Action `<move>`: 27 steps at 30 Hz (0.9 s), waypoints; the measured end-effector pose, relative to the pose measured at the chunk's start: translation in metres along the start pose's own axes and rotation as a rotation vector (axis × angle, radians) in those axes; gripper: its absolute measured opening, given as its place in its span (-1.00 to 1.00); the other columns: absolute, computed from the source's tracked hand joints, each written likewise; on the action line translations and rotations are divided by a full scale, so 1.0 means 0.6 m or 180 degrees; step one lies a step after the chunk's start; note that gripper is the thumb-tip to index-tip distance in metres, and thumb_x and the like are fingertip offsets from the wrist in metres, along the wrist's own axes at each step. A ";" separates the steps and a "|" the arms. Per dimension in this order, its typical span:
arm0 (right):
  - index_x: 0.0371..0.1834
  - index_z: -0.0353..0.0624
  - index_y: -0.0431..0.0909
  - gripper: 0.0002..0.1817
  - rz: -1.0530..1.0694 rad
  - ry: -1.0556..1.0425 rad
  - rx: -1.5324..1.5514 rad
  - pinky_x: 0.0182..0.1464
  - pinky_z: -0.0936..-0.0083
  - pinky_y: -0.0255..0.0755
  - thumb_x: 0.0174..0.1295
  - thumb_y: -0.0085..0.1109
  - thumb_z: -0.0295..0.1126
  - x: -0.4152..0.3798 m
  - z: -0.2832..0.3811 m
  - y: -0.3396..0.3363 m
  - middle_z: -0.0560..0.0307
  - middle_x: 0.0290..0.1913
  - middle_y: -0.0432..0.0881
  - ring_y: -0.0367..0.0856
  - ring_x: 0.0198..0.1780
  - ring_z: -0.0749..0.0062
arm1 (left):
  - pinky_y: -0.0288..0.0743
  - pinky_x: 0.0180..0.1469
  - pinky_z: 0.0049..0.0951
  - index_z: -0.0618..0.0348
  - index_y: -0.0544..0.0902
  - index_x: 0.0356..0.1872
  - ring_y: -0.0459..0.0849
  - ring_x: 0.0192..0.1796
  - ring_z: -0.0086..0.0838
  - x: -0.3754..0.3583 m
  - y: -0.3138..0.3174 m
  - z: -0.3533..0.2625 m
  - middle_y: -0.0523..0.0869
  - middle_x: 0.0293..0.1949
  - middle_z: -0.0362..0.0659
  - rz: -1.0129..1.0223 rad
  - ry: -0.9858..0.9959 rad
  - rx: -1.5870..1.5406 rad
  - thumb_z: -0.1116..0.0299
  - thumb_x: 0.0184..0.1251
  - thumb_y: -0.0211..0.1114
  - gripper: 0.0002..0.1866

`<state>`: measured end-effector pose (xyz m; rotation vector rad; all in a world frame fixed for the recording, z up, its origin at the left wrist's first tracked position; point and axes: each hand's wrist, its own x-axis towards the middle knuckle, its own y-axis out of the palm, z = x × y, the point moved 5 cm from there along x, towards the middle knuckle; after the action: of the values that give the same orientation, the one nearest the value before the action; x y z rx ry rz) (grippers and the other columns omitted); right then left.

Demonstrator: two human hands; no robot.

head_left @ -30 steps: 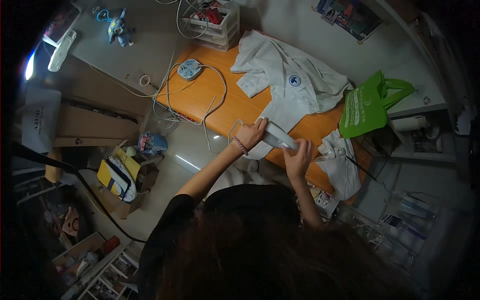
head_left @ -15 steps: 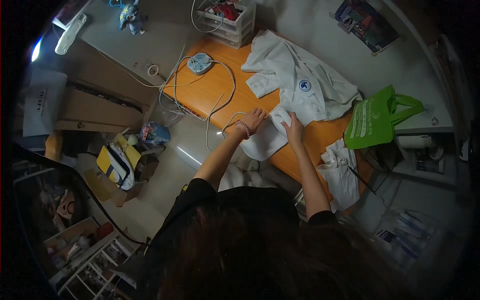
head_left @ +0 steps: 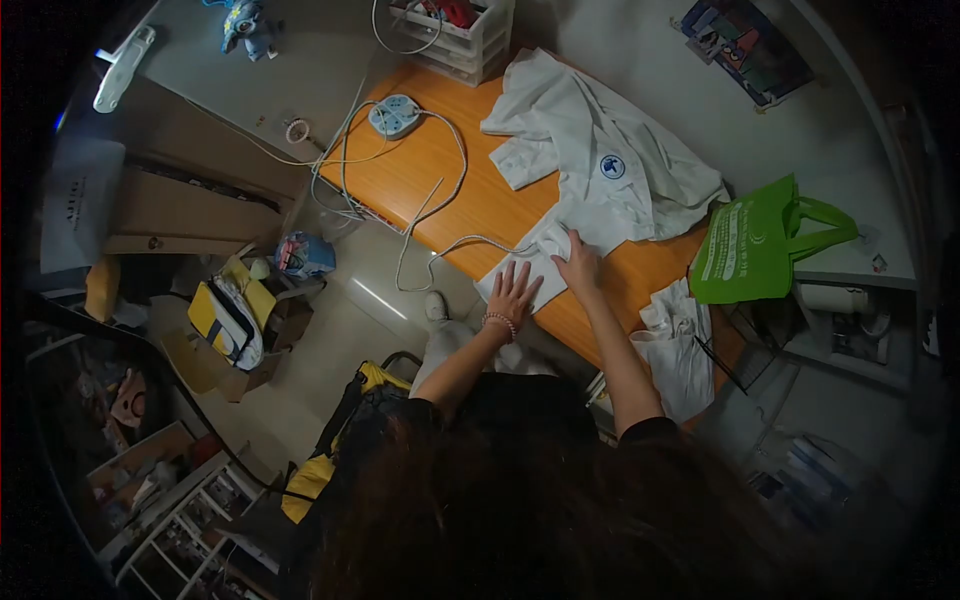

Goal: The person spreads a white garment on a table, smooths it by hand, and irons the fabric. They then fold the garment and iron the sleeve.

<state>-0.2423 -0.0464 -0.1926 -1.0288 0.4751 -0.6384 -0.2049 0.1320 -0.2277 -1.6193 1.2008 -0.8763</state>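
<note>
A white coat with a round blue emblem is spread over the orange wooden table, and one part of it reaches the front edge. My left hand lies flat on that part with the fingers spread; a beaded bracelet circles the wrist. Just to its right, my right hand is closed around a small white object resting on the cloth. A white cord runs up to this object, which could be a hand-held iron; the fingers cover part of it.
A round blue-and-white power strip with loose cables lies at the back left of the table. White drawers stand behind. At right are a green bag and bunched white cloth. An open carton sits on the floor.
My left hand has moved down toward the front edge and its fingers have spread. My right hand keeps its hold on the white object. The cord now shows over the cloth.
</note>
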 end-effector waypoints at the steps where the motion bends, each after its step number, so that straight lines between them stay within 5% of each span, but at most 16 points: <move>1: 0.15 -0.07 0.35 -0.34 0.0155 -0.0013 -0.0088 -0.22 -0.02 0.46 0.02 0.46 -0.16 0.001 -0.001 0.001 -0.15 -0.22 0.69 0.63 -0.18 -0.22 | 0.00 0.47 0.15 -0.22 0.27 0.46 -0.02 0.56 0.06 -0.003 0.007 0.004 0.06 0.55 -0.03 0.0001 -0.0267 0.0105 0.20 0.26 0.23 -0.31; 11: 0.16 -0.02 0.37 -0.37 0.0166 -0.0161 -0.0329 -0.22 -0.03 0.48 0.04 0.42 -0.11 0.038 -0.010 -0.029 -0.12 -0.21 0.69 0.65 -0.17 -0.16 | -0.01 0.45 0.23 -0.28 0.26 0.46 -0.03 0.55 0.14 -0.014 -0.019 -0.022 0.10 0.54 -0.02 0.0396 -0.0559 -0.0221 0.16 0.24 0.27 -0.28; 17: 0.09 -0.01 0.39 -0.41 0.0206 -0.0414 0.0020 -0.21 0.02 0.49 0.00 0.45 -0.16 0.019 -0.018 -0.033 -0.12 -0.23 0.69 0.66 -0.16 -0.14 | 0.12 0.42 0.09 -0.26 0.27 0.45 0.04 0.52 0.13 -0.035 -0.003 -0.053 0.15 0.51 0.00 0.0430 -0.0497 -0.0199 0.14 0.25 0.27 -0.29; 23: 0.11 -0.03 0.38 -0.40 0.0555 -0.0714 -0.0041 -0.20 0.01 0.47 0.03 0.43 -0.14 -0.014 -0.030 -0.031 -0.12 -0.27 0.69 0.65 -0.17 -0.17 | 0.10 0.45 0.03 -0.25 0.27 0.46 0.05 0.54 -0.01 -0.027 0.046 -0.059 0.05 0.54 0.02 0.1298 -0.0625 -0.0172 0.18 0.23 0.27 -0.28; 25: 0.09 -0.01 0.40 -0.42 0.0730 -0.0742 -0.0302 -0.19 0.01 0.46 0.04 0.42 -0.12 -0.015 -0.032 -0.032 -0.12 -0.25 0.69 0.65 -0.17 -0.16 | 0.10 0.44 0.06 -0.14 0.31 0.44 0.07 0.53 -0.02 -0.023 0.030 -0.054 0.08 0.52 0.05 0.0379 -0.0390 0.0279 0.28 0.30 0.17 -0.37; 27: 0.10 -0.01 0.41 -0.42 0.0643 -0.0709 -0.0268 -0.18 0.01 0.46 0.04 0.43 -0.12 -0.009 -0.037 -0.040 -0.12 -0.24 0.69 0.65 -0.16 -0.16 | 0.17 0.39 0.06 -0.11 0.31 0.42 0.12 0.50 -0.02 -0.024 0.010 -0.056 0.17 0.46 0.06 0.0229 -0.0452 0.0216 0.31 0.25 0.22 -0.35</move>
<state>-0.2663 -0.0655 -0.1808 -1.1009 0.4063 -0.3219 -0.2415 0.1368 -0.2223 -1.5474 1.1117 -0.7364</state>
